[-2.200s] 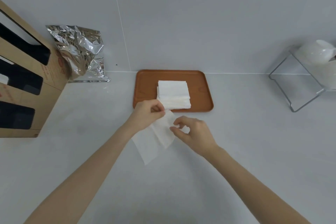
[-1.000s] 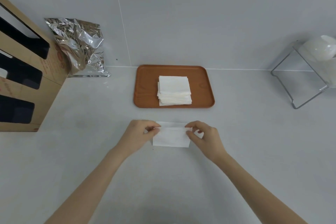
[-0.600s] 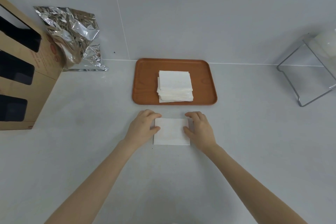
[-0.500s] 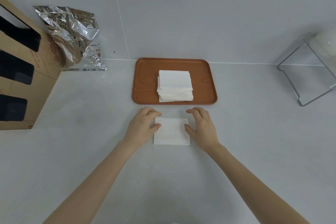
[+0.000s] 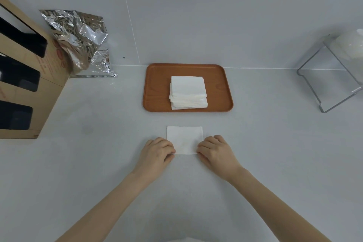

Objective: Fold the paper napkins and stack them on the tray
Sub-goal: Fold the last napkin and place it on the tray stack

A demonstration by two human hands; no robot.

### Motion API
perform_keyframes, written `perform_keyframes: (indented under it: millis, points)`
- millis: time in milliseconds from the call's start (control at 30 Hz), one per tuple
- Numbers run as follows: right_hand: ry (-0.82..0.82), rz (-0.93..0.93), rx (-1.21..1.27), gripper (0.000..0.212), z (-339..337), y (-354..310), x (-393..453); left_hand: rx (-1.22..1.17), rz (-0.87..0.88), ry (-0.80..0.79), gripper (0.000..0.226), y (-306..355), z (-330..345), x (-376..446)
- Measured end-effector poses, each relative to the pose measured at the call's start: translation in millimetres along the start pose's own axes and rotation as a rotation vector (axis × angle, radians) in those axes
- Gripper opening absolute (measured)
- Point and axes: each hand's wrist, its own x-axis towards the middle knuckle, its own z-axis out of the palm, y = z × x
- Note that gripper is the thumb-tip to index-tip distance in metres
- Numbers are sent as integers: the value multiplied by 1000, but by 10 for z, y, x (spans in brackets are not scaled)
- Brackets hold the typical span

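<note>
Head view, left to right: a cardboard box (image 5: 25,76) and a crumpled foil bag (image 5: 82,41) stand well apart from the work. The left hand (image 5: 155,154) is curled, fingertips on the napkin's near-left corner; whether it pinches the paper I cannot tell. The napkin (image 5: 184,138) lies flat on the counter just short of the tray (image 5: 157,88), which bears the stack (image 5: 187,92). The right hand (image 5: 215,152) mirrors this at the near-right corner, grip likewise unclear. The napkin should be light, limp and easily creased; best taken by the corners or edges. A wire rack (image 5: 332,88) stands far right. The path to the tray is open.
</note>
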Motion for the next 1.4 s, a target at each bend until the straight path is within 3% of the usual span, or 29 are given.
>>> perform_keyframes:
  millis: [200, 467, 633, 800, 933, 1133, 1400]
  points:
    - [48, 117, 195, 9, -61, -1, 25, -53, -46, -2, 5, 30, -64, 85]
    - [203, 305, 594, 6, -764, 259, 603, -662, -175, -38, 25, 43, -852, 837]
    - [294, 473, 898, 22, -938, 599, 1144, -759, -206, 12, 20, -99, -1157, 1481]
    - [199, 673, 1243, 15, -765, 986, 1646, -852, -329, 17, 12, -341, -1044, 1999]
    - [183, 745, 1148, 14, -440, 1140, 1834, -766, -413, -32, 9, -564, -771, 2208]
    - [173, 714, 904, 4, -53, 1193, 1831, -623, -401, -40, 8, -777, -443, 2206]
    - [195, 624, 680, 6, 44, 1136, 1796, -505, -398, 107, 8, -733, -289, 2143]
